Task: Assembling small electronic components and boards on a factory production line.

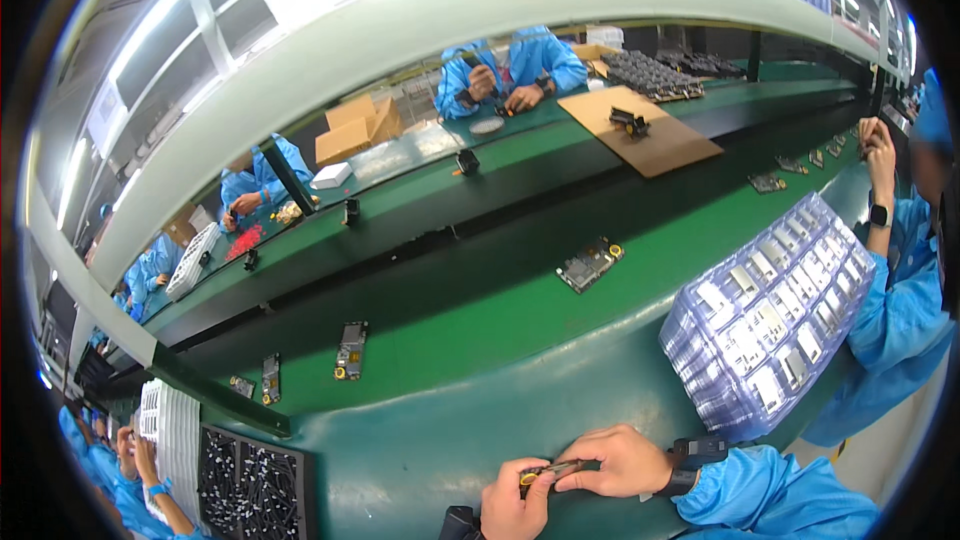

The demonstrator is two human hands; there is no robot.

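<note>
Both hands (pixel 622 462) hold a circuit board (pixel 530 477), bare bench (pixel 420 455) edging the green belt (pixel 470 325).

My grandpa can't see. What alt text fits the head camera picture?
A person's left hand and right hand hold a partly hidden circuit board with a yellow ring over a green workbench. Plastic trays of silvery parts sit right, a box of black cables left. Beyond, more circuit boards lie along a green conveyor belt.

Board (pixel 531 478): mostly hidden by left hand (pixel 517 502) and right hand (pixel 622 463). Left wristband (pixel 460 524), below grip: cut by lower edge. Tray (pixel 309 485), left of grip: likewise. Far boards (pixel 817 157), up-right: detail too small.
</note>
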